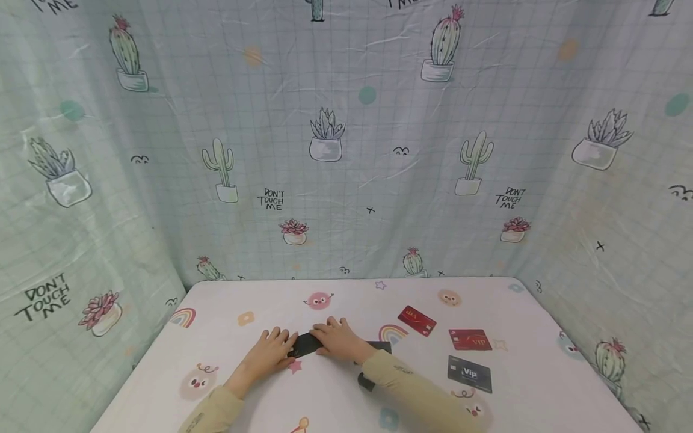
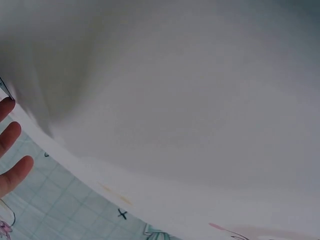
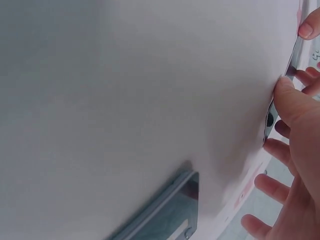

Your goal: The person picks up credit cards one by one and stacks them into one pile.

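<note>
A black card (image 1: pixel 305 344) is held at both ends between my two hands. My left hand (image 1: pixel 269 350) pinches its left end, and my right hand (image 1: pixel 338 338) grips the right end. In the right wrist view the card's thin edge (image 3: pixel 265 131) shows, with the right thumb on one face and fingers behind it. The left thumb shows at that view's upper right. Only a few left fingertips (image 2: pixel 15 172) and a corner of the card (image 2: pixel 5 89) appear in the left wrist view.
Right of the hands lie two red VIP cards (image 1: pixel 417 320) (image 1: pixel 470 340) and a dark grey Vip card (image 1: pixel 470 374). A dark object (image 1: pixel 381 346) is partly covered by the right forearm; a dark rounded piece (image 1: pixel 366 382) shows below it. Patterned cloth (image 1: pixel 346 180) surrounds the white table (image 1: pixel 227 300).
</note>
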The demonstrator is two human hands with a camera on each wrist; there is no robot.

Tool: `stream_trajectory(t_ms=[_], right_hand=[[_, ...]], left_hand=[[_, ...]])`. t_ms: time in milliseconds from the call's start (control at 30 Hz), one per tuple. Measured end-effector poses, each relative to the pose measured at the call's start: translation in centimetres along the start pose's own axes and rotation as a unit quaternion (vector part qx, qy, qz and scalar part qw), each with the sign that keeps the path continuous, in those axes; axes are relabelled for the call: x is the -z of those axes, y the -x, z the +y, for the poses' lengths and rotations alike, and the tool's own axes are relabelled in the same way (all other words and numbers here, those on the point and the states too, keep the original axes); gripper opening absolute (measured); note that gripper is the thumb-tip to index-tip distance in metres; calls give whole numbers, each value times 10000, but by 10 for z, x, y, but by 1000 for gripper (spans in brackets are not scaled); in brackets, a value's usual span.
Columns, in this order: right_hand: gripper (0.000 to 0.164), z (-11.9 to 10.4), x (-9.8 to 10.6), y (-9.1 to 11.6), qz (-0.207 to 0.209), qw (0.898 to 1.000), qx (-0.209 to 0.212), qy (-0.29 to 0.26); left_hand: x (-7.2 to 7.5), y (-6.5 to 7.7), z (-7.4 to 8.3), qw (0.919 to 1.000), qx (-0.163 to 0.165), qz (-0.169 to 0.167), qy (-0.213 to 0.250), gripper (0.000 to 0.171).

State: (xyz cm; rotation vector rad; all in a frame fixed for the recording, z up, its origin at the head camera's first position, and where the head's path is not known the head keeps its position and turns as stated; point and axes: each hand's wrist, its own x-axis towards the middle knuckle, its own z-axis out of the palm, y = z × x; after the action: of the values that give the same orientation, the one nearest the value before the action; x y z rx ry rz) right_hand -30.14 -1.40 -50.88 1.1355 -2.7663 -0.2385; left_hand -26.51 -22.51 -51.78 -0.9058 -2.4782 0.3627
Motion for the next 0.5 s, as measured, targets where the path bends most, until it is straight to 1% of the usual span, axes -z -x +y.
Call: stream_trajectory(t_ms=[167, 333, 500], right_hand=[[49, 0, 3, -1, 21, 9999, 111, 78], [47, -1, 5, -1, 86, 9998, 150, 79], [48, -3, 4, -2, 92, 9998, 154, 34]], left_hand=[[-1, -2, -1, 9998, 15, -136, 127, 51], [-4, -3, -3, 9994, 59, -96, 314, 52], [-7, -3, -3, 9988, 101, -99, 474, 54]])
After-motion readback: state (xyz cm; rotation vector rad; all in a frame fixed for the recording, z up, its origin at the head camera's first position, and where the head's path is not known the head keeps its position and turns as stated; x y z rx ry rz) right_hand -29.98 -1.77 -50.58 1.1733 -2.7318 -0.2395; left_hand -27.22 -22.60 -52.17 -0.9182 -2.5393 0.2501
